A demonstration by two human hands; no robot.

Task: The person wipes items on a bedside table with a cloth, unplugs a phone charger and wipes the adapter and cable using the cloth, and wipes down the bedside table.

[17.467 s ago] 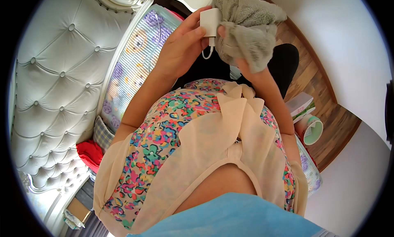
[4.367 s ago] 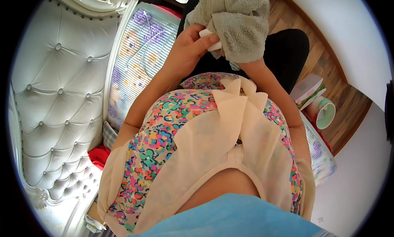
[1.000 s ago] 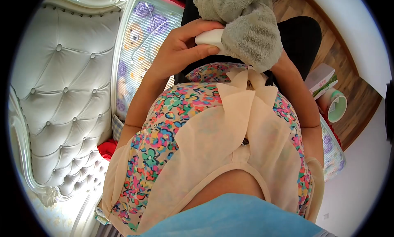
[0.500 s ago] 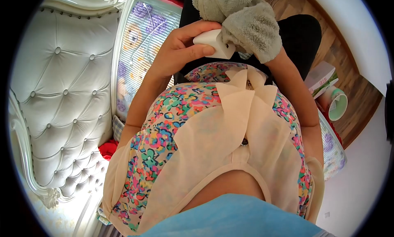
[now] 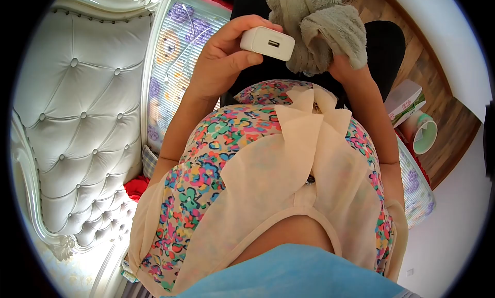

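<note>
Between the thumb and fingers of my left hand (image 5: 221,55) is a white charger block (image 5: 267,42), its USB port facing me. A small gap separates it from the grey cloth (image 5: 335,32). My right hand (image 5: 348,68) holds that bunched, fluffy cloth, which covers most of its fingers. On the patterned mat at the left lies a white cable (image 5: 192,35), which does not reach the charger block.
A tufted white headboard (image 5: 85,107) stands at the left beside the patterned mat (image 5: 160,104). To the right are a box (image 5: 405,99) and a round container (image 5: 424,137) near the wooden floor (image 5: 448,127). Red fabric (image 5: 136,188) lies at the lower left.
The cable that was plugged into the charger block is out of it. Since half a second ago, the cloth has moved right, off the block, and the block has turned its port toward me.
</note>
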